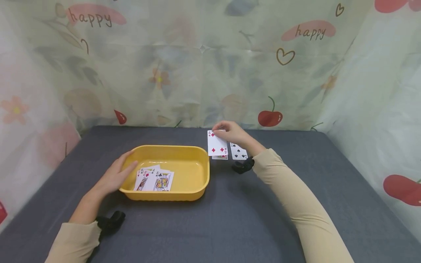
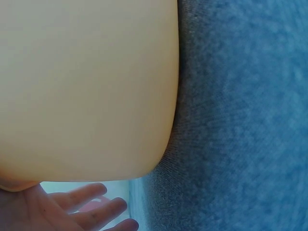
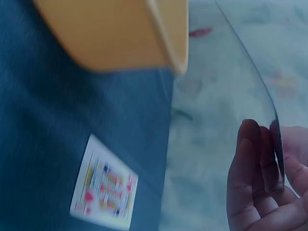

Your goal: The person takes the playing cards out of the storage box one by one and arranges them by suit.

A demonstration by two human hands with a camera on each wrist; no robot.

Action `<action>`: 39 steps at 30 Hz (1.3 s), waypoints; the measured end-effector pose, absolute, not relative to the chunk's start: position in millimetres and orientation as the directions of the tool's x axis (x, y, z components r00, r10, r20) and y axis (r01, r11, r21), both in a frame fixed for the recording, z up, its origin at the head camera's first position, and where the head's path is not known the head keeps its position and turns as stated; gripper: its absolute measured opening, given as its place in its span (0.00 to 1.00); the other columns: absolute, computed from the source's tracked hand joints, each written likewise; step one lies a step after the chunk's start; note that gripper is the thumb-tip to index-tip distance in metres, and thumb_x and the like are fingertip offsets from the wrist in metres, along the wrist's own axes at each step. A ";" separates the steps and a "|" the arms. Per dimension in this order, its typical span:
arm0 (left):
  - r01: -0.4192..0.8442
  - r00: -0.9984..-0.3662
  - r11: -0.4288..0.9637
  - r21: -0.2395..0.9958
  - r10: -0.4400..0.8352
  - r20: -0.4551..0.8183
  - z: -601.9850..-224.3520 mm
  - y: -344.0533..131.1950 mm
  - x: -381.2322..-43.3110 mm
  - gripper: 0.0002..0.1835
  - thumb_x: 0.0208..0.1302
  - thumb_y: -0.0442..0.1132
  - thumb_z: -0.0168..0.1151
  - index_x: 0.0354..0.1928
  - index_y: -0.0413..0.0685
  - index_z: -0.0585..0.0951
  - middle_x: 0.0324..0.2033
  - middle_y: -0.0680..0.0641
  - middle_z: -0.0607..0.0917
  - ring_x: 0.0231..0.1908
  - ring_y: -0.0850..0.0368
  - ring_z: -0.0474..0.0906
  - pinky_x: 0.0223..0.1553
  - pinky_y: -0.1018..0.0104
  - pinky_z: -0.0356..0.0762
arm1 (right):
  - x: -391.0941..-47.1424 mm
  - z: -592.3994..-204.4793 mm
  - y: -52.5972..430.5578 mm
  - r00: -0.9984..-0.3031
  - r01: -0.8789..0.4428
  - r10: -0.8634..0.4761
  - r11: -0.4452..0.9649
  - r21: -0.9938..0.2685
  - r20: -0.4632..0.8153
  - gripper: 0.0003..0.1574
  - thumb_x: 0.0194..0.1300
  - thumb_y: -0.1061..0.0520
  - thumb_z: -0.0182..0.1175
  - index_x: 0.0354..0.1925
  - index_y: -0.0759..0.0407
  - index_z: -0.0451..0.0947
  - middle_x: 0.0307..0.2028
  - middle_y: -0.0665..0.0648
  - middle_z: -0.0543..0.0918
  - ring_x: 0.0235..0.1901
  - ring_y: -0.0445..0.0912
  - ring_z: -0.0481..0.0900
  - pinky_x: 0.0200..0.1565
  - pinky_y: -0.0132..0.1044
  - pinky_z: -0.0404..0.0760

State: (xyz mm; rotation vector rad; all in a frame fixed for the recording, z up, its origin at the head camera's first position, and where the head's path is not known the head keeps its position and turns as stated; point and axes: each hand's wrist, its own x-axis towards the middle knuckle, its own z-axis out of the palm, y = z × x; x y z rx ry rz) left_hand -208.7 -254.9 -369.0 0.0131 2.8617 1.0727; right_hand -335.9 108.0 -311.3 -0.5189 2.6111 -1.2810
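My right hand (image 1: 231,132) pinches a four of diamonds (image 1: 215,145) between thumb and fingers, its face toward the head camera. The right wrist view shows this card bent and nearly edge-on. Behind its lower edge, a red face card (image 3: 106,187) lies face up on the table. A spade card (image 1: 239,152) lies just to the right, partly hidden by my right wrist. With fingers extended, my left hand (image 1: 116,171) rests at the left end of a yellow tray (image 1: 184,195), thumb over the rim. Several overlapping cards, among them a king of clubs (image 1: 163,181), lie inside the tray.
A dark cloth covers the table (image 1: 230,226). Pale patterned curtains (image 1: 197,73) stand behind and on both sides of it. Black camera straps sit at both wrists.
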 end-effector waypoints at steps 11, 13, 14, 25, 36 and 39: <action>-0.015 -0.997 0.752 0.659 0.041 -0.069 -368.6 -253.7 -208.3 0.40 0.70 0.60 0.38 0.72 0.40 0.44 0.68 0.27 0.51 0.66 0.29 0.50 0.63 0.33 0.50 | -345.2 -323.9 165.2 -0.941 -0.144 -0.337 0.516 -0.845 -0.046 0.24 0.62 0.65 0.54 0.57 0.64 0.67 0.63 0.64 0.64 0.46 0.50 0.70 0.41 0.36 0.73; -0.016 -0.997 0.751 0.660 0.041 -0.071 -368.4 -253.7 -208.2 0.40 0.70 0.60 0.38 0.72 0.40 0.44 0.68 0.27 0.50 0.66 0.29 0.50 0.63 0.33 0.50 | -347.1 -326.6 174.8 -0.949 -0.129 -0.313 0.510 -0.851 -0.044 0.25 0.62 0.66 0.54 0.58 0.65 0.66 0.58 0.66 0.67 0.44 0.49 0.70 0.40 0.34 0.73; -0.017 -0.997 0.751 0.660 0.041 -0.071 -368.3 -253.6 -208.1 0.40 0.70 0.60 0.38 0.72 0.40 0.44 0.68 0.27 0.50 0.66 0.29 0.50 0.63 0.33 0.50 | -348.4 -328.4 179.5 -0.955 -0.112 -0.293 0.509 -0.854 -0.049 0.25 0.62 0.66 0.54 0.58 0.64 0.66 0.56 0.66 0.69 0.42 0.48 0.71 0.39 0.34 0.73; -0.025 -0.996 0.754 0.657 0.037 -0.080 -368.8 -253.9 -208.5 0.41 0.70 0.61 0.38 0.72 0.40 0.44 0.68 0.27 0.50 0.66 0.30 0.50 0.63 0.33 0.50 | -355.1 -347.7 225.2 -0.997 0.023 -0.049 0.586 -0.810 -0.063 0.24 0.64 0.61 0.54 0.58 0.63 0.67 0.60 0.67 0.69 0.46 0.49 0.71 0.37 0.30 0.71; -0.025 -0.996 0.748 0.663 0.037 -0.080 -369.1 -254.6 -208.1 0.41 0.70 0.61 0.37 0.72 0.41 0.44 0.69 0.28 0.50 0.66 0.29 0.49 0.63 0.32 0.49 | -361.2 -366.4 243.6 -0.986 0.151 0.045 0.641 -0.753 -0.160 0.25 0.66 0.58 0.52 0.60 0.62 0.68 0.61 0.68 0.66 0.48 0.51 0.68 0.38 0.31 0.69; -0.026 -0.996 0.749 0.663 0.036 -0.080 -369.3 -254.8 -207.6 0.42 0.69 0.62 0.37 0.73 0.41 0.43 0.69 0.28 0.49 0.66 0.29 0.49 0.63 0.32 0.49 | -363.3 -370.8 243.5 -0.984 0.160 0.046 0.644 -0.748 -0.171 0.25 0.66 0.58 0.51 0.60 0.63 0.67 0.62 0.69 0.65 0.52 0.54 0.66 0.45 0.38 0.70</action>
